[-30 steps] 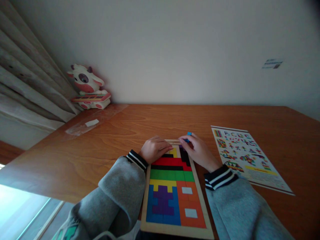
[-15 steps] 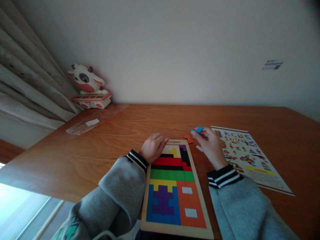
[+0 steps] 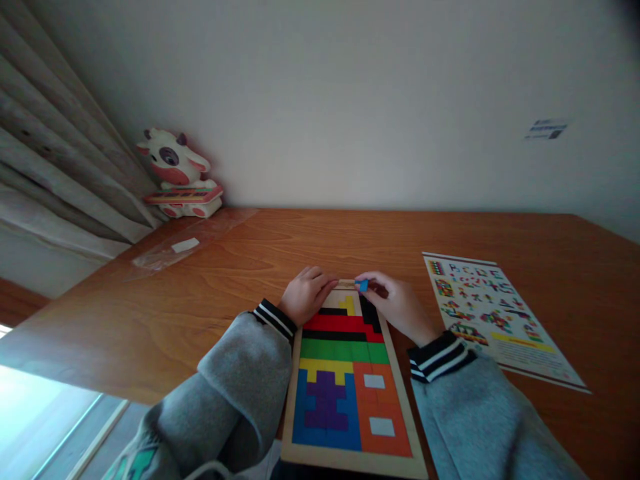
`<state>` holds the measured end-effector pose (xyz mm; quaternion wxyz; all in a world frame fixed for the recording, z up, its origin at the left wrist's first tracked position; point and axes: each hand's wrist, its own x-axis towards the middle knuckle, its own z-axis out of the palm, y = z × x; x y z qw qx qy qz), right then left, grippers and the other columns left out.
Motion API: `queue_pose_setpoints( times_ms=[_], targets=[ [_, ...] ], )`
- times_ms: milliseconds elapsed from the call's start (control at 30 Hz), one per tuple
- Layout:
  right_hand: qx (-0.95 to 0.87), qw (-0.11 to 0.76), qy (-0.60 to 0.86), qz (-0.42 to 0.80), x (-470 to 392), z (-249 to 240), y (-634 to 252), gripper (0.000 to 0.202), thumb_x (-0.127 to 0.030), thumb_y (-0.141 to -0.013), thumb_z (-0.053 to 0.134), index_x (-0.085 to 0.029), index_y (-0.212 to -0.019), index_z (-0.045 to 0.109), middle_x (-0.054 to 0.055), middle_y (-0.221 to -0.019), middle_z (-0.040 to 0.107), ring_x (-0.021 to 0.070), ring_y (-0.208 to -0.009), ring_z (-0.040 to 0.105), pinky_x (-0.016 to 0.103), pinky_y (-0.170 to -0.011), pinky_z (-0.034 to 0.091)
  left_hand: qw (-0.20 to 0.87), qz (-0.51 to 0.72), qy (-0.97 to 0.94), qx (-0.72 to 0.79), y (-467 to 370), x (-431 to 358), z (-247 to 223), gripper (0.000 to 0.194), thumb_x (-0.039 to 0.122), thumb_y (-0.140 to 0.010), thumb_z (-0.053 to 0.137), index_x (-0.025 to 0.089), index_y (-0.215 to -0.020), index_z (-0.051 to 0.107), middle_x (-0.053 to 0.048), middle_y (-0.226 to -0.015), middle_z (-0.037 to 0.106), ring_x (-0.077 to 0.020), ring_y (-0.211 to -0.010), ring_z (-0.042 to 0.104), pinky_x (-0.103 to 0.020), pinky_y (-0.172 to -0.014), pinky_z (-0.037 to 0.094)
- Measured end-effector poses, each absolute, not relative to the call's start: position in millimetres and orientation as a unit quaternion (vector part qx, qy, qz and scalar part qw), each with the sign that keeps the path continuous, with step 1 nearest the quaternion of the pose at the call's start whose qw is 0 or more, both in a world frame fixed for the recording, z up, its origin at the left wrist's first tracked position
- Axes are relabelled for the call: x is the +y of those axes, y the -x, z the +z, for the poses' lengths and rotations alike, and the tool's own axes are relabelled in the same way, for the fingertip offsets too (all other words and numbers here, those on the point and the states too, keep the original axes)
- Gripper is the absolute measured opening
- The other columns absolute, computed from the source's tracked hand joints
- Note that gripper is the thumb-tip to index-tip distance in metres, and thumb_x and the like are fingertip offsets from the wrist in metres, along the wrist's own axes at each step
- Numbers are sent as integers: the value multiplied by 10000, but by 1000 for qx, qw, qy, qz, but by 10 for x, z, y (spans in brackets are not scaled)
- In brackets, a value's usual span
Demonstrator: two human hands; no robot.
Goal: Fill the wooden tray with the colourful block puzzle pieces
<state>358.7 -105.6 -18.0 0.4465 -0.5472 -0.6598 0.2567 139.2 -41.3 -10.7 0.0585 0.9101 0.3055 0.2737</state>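
Note:
A wooden-framed puzzle board (image 3: 354, 461) lies in front of me, filled mostly with coloured block pieces: orange, blue, purple, yellow, green, red and black. White gaps show among the orange pieces and near its far end. At the far left corner, my left hand (image 3: 306, 295) is closed on the frame, thumb along its far edge. My right hand (image 3: 395, 303) pinches a small blue puzzle piece (image 3: 363, 285) between thumb and fingers, just over the far edge of the board. That hand hides the board's far right corner.
To the right lies a printed sheet of block patterns (image 3: 500, 303). A clear plastic bag (image 3: 165, 257) with a white label is on the wooden table (image 3: 310, 233) at left. Behind it sits a cow toy (image 3: 183, 173) beside the curtain (image 3: 55, 147), against the wall.
My right hand has moved left with the blue piece, from beside the pattern sheet to the board's far end. It now covers the loose orange piece. My left hand stays put.

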Motion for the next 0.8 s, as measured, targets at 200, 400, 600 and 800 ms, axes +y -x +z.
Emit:
queue_pose_setpoints(
  times_ms=[200,400,600,800],
  targets=[
    [-739,352,535,210,-1065,-236,-3546,334,-365,-810,721,-252,-1117,659,58,-1047,724,229,-930,675,396,-846,530,59,288,-903,314,-1377,-403,-123,292,338,-1018,446,209,-1075,702,-55,-901,646,-171,-863,615,-287,-811,500],
    [-753,338,541,161,-1052,-271,-3602,384,-387,-800,739,-251,-1143,635,68,-1082,702,248,-991,650,421,-879,517,66,283,-899,327,-1371,-395,-127,271,321,-1005,478,198,-1094,703,-58,-909,644,-178,-859,611,-293,-812,502],
    [-766,331,544,90,-1031,-278,-3531,289,-373,-863,675,-216,-1100,627,85,-1021,703,255,-955,654,424,-856,519,73,292,-898,321,-1370,-405,-112,254,308,-999,492,186,-1062,706,-60,-919,654,-178,-873,620,-295,-833,506],
    [-775,320,542,53,-1044,-211,-3519,264,-364,-881,649,-210,-1094,628,95,-1028,707,272,-974,638,450,-876,507,70,292,-893,334,-1384,-402,-126,260,320,-1002,484,196,-1030,711,-55,-906,652,-171,-866,626,-287,-823,514]
  ],
)
